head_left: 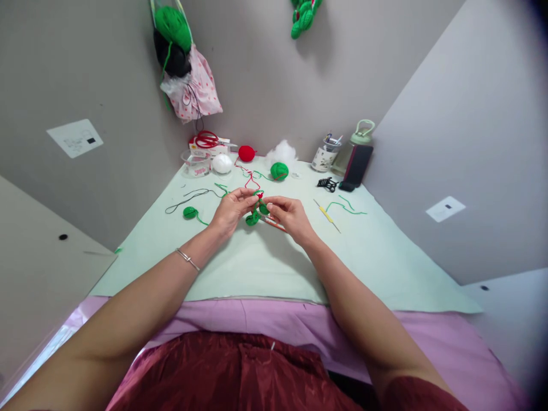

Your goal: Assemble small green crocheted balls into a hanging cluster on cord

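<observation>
Between both hands, above the middle of the table, is a small green crochet piece [252, 219] with a bit of red and white at its top. My left hand [233, 212] pinches its upper left part between thumb and fingers. From the right, my right hand [290, 217] grips the same piece with closed fingertips. Red yarn [252, 180] runs from the top of the piece back toward a red yarn ball [246, 153]. Partly hidden by the right hand, a thin orange-red tool [275, 224] lies below it; its kind is unclear.
A yellow-handled crochet hook [326, 215] and green yarn scraps [346, 208] lie to the right. Green yarn balls [279, 171], white stuffing [282, 153], red-handled scissors [207, 140], a plastic tub [197, 165], a pen cup [324, 156] and a bottle [346, 154] stand toward the back.
</observation>
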Motion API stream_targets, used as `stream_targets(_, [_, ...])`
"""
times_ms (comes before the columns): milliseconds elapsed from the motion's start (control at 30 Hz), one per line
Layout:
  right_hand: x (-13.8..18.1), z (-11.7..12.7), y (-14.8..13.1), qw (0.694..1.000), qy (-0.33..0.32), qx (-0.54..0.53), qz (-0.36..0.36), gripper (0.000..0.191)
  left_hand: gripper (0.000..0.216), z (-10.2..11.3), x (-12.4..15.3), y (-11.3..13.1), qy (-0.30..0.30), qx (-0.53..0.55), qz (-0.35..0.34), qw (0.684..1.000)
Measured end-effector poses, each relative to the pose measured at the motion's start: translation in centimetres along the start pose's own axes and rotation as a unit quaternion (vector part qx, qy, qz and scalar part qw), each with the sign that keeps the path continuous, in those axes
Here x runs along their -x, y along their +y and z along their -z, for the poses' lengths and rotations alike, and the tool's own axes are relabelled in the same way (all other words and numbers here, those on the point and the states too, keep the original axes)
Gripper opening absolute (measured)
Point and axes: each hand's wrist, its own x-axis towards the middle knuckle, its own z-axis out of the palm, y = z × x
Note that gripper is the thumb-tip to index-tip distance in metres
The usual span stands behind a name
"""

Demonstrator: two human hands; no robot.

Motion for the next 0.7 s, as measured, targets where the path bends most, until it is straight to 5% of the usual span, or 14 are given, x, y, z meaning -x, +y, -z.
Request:
stream_targets(300, [-0.2,-0.5,0.6,0.999,0.032,-0.018,0.016,0.026,0.033,-0.6,0.5,0.1,-0.018,-0.031,0.016,0.999])
stream_targets(533, [-0.7,0.4,1.3,0.997,0.003,-0.059,-0.039,0.035,0.033,-0.3,0.3,-0.4,-0.035,-0.105,-0.039,0.993])
stream_targets(700, [-0.2,0.0,0.5,0.997,-0.028,-0.068,-0.014,0.033,0.035,0.0,0.0,-0.7,-0.057,-0.142,-0.050,0.987])
